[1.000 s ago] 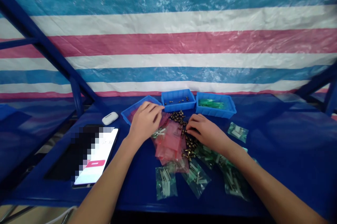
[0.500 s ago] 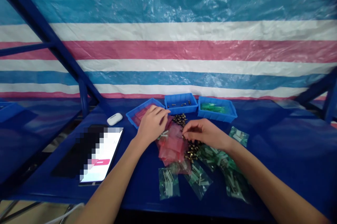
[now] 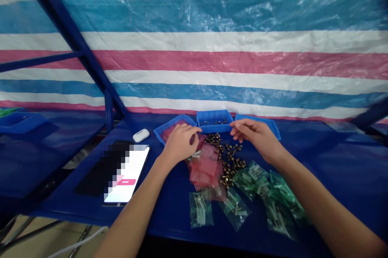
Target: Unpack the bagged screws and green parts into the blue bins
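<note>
My left hand [image 3: 182, 141] rests over the front of the left blue bin and the pink bags [image 3: 206, 165], its fingers curled; what they hold, if anything, is hidden. My right hand [image 3: 253, 132] hovers at the front of the right blue bin [image 3: 274, 125], thumb and fingers close together, with nothing clearly visible between them. Brass-coloured screws [image 3: 233, 165] lie loose between the pink bags and the green bags [image 3: 257, 181]. A clear bag of pale pins [image 3: 200, 209] lies nearer the table edge. The middle blue bin [image 3: 214, 122] holds a few small screws.
A lit tablet [image 3: 129, 177] and a white oval case [image 3: 141, 135] are on the left of the blue table [image 3: 169, 217]. Another blue bin [image 3: 24, 122] stands far left. Striped sheeting hangs behind, with a blue metal frame [image 3: 72, 39] at the left.
My right hand has moved up and right from the screws and pink bags to the right bin, uncovering more screws. My left hand stays over the pink bags. The view has shifted slightly.
</note>
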Tool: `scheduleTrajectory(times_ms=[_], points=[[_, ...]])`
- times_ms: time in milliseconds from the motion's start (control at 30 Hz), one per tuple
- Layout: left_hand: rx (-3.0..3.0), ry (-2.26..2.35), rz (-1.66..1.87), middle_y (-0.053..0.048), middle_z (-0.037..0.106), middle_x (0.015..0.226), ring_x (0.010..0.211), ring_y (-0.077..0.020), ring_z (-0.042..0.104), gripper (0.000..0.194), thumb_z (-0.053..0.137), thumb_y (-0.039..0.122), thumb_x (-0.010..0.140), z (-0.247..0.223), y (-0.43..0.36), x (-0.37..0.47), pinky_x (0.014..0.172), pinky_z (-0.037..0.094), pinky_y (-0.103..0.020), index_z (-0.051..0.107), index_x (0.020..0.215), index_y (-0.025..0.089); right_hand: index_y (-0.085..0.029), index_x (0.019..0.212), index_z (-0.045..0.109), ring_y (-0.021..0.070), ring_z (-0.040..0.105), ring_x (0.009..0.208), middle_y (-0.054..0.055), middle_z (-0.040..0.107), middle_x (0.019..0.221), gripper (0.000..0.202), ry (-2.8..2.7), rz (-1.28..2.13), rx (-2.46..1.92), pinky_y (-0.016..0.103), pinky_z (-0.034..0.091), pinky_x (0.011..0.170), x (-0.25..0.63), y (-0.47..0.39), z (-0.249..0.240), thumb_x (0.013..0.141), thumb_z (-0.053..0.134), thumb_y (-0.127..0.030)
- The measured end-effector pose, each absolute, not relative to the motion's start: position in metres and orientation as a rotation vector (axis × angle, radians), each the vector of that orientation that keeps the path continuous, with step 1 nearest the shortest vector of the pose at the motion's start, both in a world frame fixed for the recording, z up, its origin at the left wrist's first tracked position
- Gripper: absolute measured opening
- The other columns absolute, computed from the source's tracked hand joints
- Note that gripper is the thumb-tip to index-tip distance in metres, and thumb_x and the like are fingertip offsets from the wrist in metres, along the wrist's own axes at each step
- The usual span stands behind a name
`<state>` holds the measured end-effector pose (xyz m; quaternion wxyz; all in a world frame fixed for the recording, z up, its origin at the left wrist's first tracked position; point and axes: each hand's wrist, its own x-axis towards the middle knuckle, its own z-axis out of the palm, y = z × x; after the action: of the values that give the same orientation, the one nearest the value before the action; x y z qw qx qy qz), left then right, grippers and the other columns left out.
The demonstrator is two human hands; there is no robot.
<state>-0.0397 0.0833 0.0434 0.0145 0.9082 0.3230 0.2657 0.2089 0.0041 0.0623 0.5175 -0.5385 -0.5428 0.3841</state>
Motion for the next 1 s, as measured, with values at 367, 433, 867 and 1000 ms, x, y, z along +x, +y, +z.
scheduleTrajectory(times_ms=[367,433,867,1000], points=[[3.014,1.277,0.226,-0.010,0.069,0.086,0.085,-0.0266,0.065,0.018,0.049,0.022,0.086,0.055,0.073,-0.042,0.076,0.047,-0.037,0.066,0.085,0.017,-0.016,0.095,0.068,0.0120,0.053,0.063,0.005,0.063,0.078,0.032,-1.107,1.074,-1.307,0.024,0.037,0.053,0.220,-0.006,0.035,0.086,0.061,-0.046],[2.985,1.368,0.230,-0.009,0.069,0.085,0.081,-0.0259,0.066,0.020,0.046,0.021,0.088,0.059,0.074,-0.043,0.067,0.046,-0.034,0.065,0.085,0.018,-0.016,0.095,0.068,0.0122,0.053,0.063,0.005,0.063,0.078,0.031,-1.104,1.064,-1.299,0.025,0.037,0.053,0.219,-0.008,0.038,0.087,0.061,-0.045],[2.488,1.495,1.119,-0.001,0.072,0.077,0.071,-0.0196,0.068,0.018,0.057,0.035,0.086,0.066,0.089,-0.058,0.065,0.044,-0.026,0.068,0.093,0.023,-0.017,0.092,0.067,0.0124,0.054,0.062,0.003,0.064,0.075,0.033,-1.177,1.078,-1.315,0.025,0.038,0.052,0.209,-0.011,0.036,0.085,0.060,-0.049],[2.286,1.398,1.349,0.000,0.072,0.081,0.075,-0.0171,0.067,0.020,0.058,0.036,0.086,0.070,0.086,-0.055,0.069,0.047,-0.024,0.068,0.092,0.020,-0.018,0.091,0.067,0.0122,0.053,0.061,0.003,0.063,0.074,0.033,-1.159,1.078,-1.310,0.025,0.037,0.051,0.208,-0.009,0.034,0.084,0.061,-0.049]])
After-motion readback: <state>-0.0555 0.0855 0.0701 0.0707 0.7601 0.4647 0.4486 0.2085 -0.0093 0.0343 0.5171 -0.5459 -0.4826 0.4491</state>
